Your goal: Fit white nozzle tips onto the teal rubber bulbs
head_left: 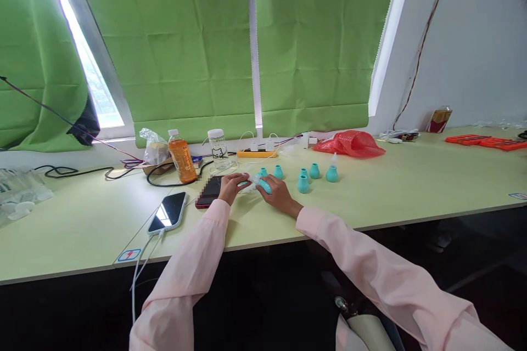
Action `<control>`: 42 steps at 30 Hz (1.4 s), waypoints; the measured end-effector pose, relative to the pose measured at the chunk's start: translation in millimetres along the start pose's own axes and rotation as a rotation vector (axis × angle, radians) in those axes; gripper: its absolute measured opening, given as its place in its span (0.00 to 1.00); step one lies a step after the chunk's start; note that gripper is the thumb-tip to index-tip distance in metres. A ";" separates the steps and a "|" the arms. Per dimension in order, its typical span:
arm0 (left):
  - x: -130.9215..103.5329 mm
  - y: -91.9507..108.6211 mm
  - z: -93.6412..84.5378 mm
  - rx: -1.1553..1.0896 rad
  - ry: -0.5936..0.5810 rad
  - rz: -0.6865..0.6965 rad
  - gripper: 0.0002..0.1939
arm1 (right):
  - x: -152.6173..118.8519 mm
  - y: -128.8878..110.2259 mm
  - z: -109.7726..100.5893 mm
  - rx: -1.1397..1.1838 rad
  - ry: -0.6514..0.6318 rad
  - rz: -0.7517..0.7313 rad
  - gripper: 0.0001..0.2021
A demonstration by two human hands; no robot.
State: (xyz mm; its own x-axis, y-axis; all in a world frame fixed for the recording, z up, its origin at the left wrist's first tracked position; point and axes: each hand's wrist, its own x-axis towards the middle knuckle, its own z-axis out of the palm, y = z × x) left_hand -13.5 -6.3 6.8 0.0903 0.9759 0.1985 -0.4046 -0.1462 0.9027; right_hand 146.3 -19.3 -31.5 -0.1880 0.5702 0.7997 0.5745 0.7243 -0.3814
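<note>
My right hand (279,195) is closed round a teal squeeze bulb (264,186) held on its side over the table. A clear nozzle (254,179) shows at the bulb's left end, and the fingers of my left hand (231,188) pinch around it. A bit of teal also peeks out under the left fingers; I cannot tell what it belongs to. Just beyond my hands stand several loose teal bulbs, among them one bulb (278,171) behind my right hand and another bulb (303,184) to its right. Farther right, an upright bulb (331,174) carries a clear nozzle.
Left of my hands lie a dark phone (209,191) and a charging phone (168,213). Behind are an orange drink bottle (182,159), a clear jar (218,151), a power strip (257,154) and red bubble wrap (349,144). Clear plastic pieces (22,197) lie far left.
</note>
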 end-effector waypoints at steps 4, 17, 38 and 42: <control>-0.3 -2.9 1.4 -0.024 0.006 0.021 0.06 | 1.5 1.0 -0.3 0.052 -0.015 0.030 0.13; -5.0 -5.1 5.1 -0.079 -0.077 0.034 0.08 | 9.3 -12.5 -10.9 0.585 -0.176 0.388 0.19; -6.7 -16.1 13.7 0.009 -0.108 0.055 0.16 | 13.2 -14.7 -10.0 1.183 -0.461 0.738 0.16; -7.3 -16.1 13.7 0.054 -0.129 0.088 0.17 | 13.3 -11.0 -11.8 1.220 -0.482 0.737 0.16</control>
State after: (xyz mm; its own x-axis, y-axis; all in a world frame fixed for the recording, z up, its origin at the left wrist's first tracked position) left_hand 4.8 -13.4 -4.0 0.1744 0.9304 0.3223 -0.3669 -0.2424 0.8981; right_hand 146.8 -24.3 -11.2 -0.5361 0.8341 0.1296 -0.2971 -0.0427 -0.9539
